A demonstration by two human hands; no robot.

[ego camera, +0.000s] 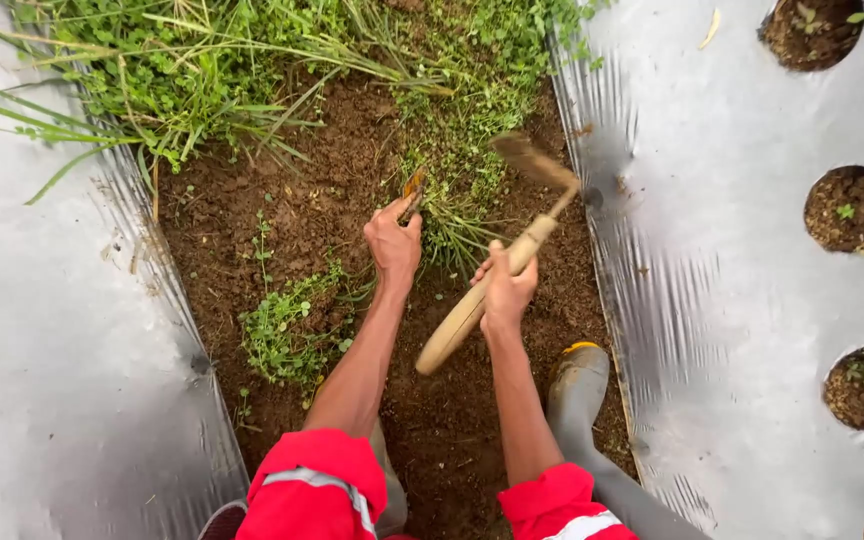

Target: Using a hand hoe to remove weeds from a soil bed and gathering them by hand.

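Fingers (500, 262) of the right hand (505, 293) are being wrapped around a wooden-handled hoe (497, 278); green weed stems (452, 215) are being pinched by the left hand (393, 243). Weeding is judged underway; careful chopping near that hand is being called for.

Quick count from what we're seeing here: we're working with two hands, the left hand (394, 243) and the right hand (505, 290), and we're swinging just one hoe (492, 285). We're wearing two red sleeves (317, 485), and only one grey rubber boot (577, 390) is showing fully. We're looking at two silver mulch sheets (712, 250), one along each edge of the soil strip (332, 170). Along the right sheet's outer edge we're counting five planting holes (847, 208), two of them cut off.
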